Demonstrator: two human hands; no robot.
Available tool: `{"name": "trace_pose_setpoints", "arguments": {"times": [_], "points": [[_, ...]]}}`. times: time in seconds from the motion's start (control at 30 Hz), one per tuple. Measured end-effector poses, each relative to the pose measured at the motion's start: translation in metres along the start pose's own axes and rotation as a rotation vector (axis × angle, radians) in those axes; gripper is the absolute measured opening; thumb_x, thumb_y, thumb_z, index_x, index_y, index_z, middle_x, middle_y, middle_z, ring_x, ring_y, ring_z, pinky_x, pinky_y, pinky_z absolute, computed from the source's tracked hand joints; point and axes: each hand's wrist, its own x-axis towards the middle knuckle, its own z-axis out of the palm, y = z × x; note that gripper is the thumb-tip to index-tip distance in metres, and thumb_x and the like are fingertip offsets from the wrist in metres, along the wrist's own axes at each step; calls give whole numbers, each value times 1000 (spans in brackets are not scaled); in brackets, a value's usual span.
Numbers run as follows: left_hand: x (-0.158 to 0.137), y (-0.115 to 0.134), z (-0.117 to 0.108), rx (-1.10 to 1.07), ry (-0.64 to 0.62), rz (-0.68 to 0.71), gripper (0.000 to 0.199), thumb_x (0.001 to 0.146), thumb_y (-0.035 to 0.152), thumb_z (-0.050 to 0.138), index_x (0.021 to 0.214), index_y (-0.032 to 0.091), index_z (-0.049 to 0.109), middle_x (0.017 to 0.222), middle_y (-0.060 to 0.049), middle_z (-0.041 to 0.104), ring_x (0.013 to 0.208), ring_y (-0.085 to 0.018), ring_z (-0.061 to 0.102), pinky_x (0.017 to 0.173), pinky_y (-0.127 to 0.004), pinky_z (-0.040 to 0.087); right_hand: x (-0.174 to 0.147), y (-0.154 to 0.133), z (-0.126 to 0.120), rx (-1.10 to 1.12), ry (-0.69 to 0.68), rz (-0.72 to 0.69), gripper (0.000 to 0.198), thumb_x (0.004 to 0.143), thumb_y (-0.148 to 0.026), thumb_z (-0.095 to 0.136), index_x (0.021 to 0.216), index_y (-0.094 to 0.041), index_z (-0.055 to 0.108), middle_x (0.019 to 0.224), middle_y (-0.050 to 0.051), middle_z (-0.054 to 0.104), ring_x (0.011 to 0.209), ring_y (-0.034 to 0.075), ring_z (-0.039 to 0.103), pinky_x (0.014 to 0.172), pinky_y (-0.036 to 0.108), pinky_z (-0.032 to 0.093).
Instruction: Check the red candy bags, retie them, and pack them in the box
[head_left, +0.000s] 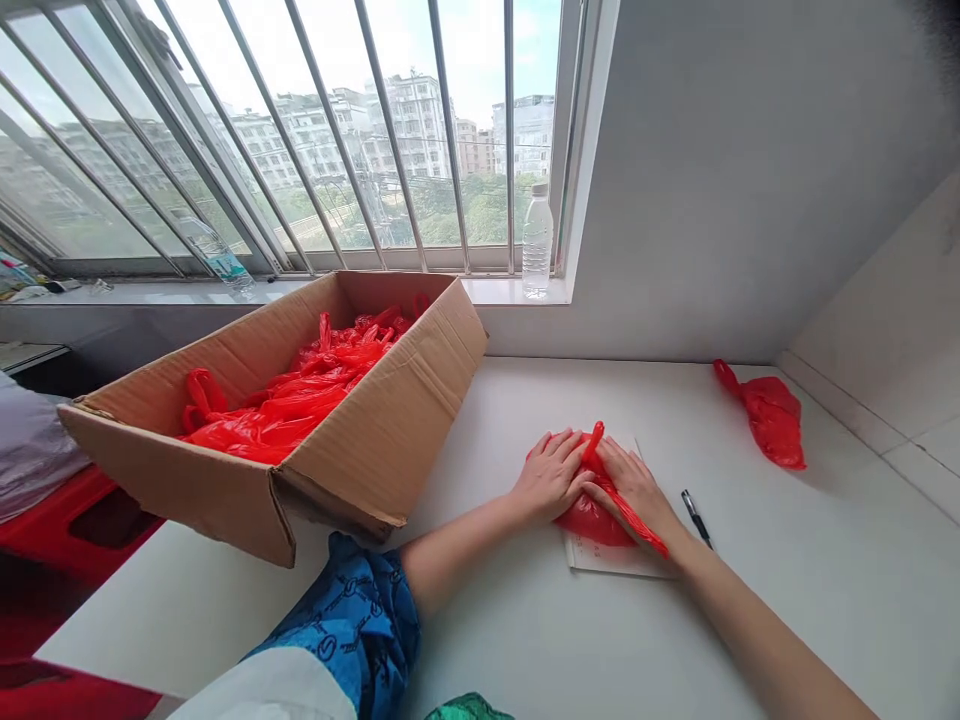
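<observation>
A red plastic bag [596, 525] lies on a paper booklet [616, 560] on the white table, its twisted handles sticking up and trailing to the right. My left hand [553, 477] rests on the bag's left side, fingers stretched out and flat. On its right side lies my right hand [637, 492], also with extended fingers, pressing against the plastic. The thumbs come close together in the middle. What is inside the bag cannot be made out. Just right of my right wrist is a black pen [697, 518].
A cardboard box [390, 415] full of red plastic bags [300, 395] stands open at the left. Another red bag [772, 415] lies at the back right by the wall. Plastic bottles [536, 245] are on the windowsill. Red crates [52, 540] stand at far left.
</observation>
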Motion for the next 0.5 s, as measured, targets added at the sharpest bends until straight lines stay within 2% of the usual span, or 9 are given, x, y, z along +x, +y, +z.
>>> {"name": "trace_pose_setpoints", "arguments": {"times": [0.13,0.33,0.5], "points": [[2,-1,1,21,14,17,50,103,42,31,147,21,41,155,-7,42,146,-22,33,122,-45,24,1,-3,-4,-3,-38,21,65,99,-57,33,156,-31,18,161,5,31,150,24,23,121,55,23],[13,-3,2,22,-10,0,46,103,37,33,142,20,47,153,-7,44,146,-24,34,122,-49,23,8,-8,-19,19,-85,46,63,98,-60,32,153,-28,28,160,6,33,149,23,26,122,52,20],[16,-2,1,19,-8,16,43,103,36,33,138,21,52,149,-6,49,143,-24,38,122,-48,23,9,-6,-24,36,-86,43,61,99,-59,33,151,-29,30,159,5,35,148,22,27,122,52,18]]}}
